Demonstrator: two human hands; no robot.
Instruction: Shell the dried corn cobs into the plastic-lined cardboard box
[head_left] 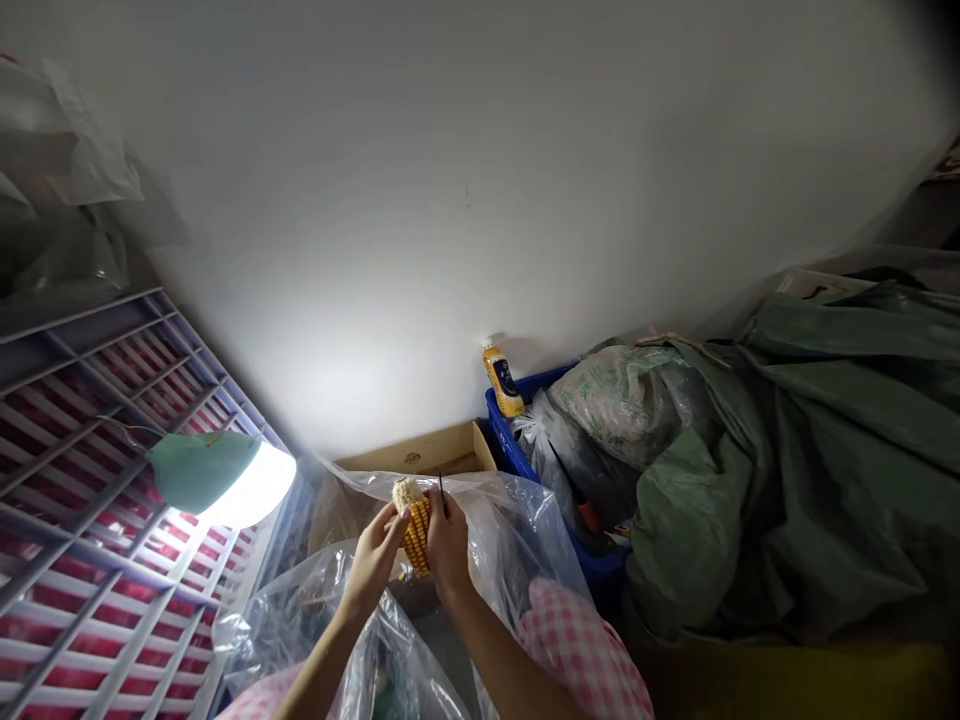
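A yellow corn cob (417, 540) is held in front of me over a clear plastic bag (510, 510). Its top end is pale and bare of kernels. My left hand (380, 550) is closed around the cob's left side, with the thumb near the bare end. My right hand (448, 545) is closed at the cob's right side, and a thin dark stick-like tool (441, 484) pokes up from its fingers. The rest of that tool is hidden by the hand. Both hands are above the bag's open middle.
A cardboard box (442, 447) stands against the wall behind the bag. To the left, a bright lamp (251, 485) hangs on a plastic crate (97, 560). At right are a blue basket (510, 440), an orange drink bottle (502, 380) and green sheeting (810, 450).
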